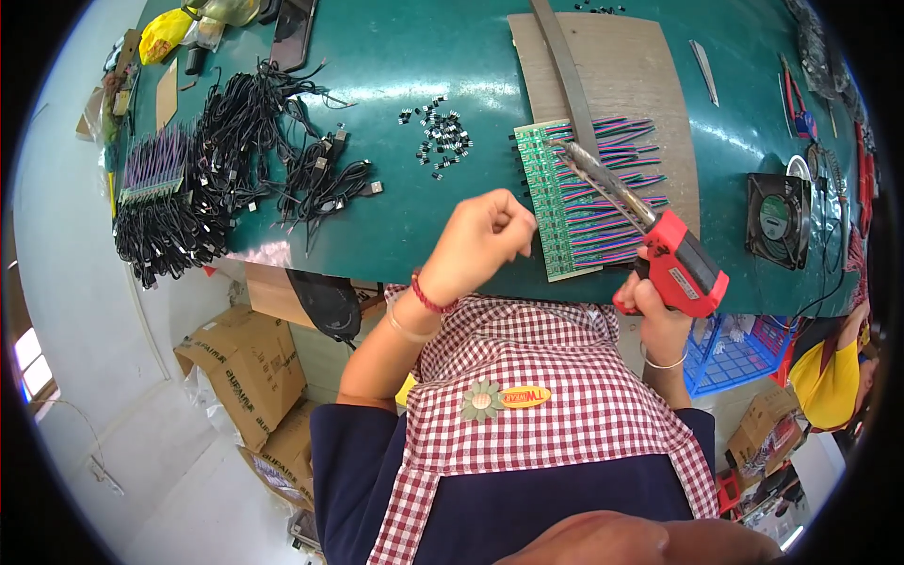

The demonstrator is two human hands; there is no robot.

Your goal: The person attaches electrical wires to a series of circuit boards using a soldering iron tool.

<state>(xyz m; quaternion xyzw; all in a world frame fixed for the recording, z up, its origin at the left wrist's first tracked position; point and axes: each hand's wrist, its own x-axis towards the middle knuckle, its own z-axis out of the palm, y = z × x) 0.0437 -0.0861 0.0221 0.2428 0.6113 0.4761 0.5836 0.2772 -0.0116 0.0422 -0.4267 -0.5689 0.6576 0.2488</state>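
Observation:
My right hand [661, 315] is wrapped round the handle of a red and black soldering gun [680, 268]. Its long metal tip slants up and left over a green circuit board panel [546, 212]. Rows of thin multicoloured wires [612, 212] stick out from the panel's right side. Beside the panel's left edge, my left hand [485, 235] is closed, thumb and fingers pinched together; anything between them is hidden or too small to make out. A grey metal bar [568, 80] lies across a brown board [650, 75], its lower end by the panel, behind the gun's tip.
Small black connectors [444, 139] lie scattered mid-table. Tangled black cables [245, 122] and a bundle of wired boards [155, 174] fill the left. At right are a black fan [778, 221], tweezers [704, 72] and pliers [796, 104]. A blue basket [734, 353] stands below the table edge.

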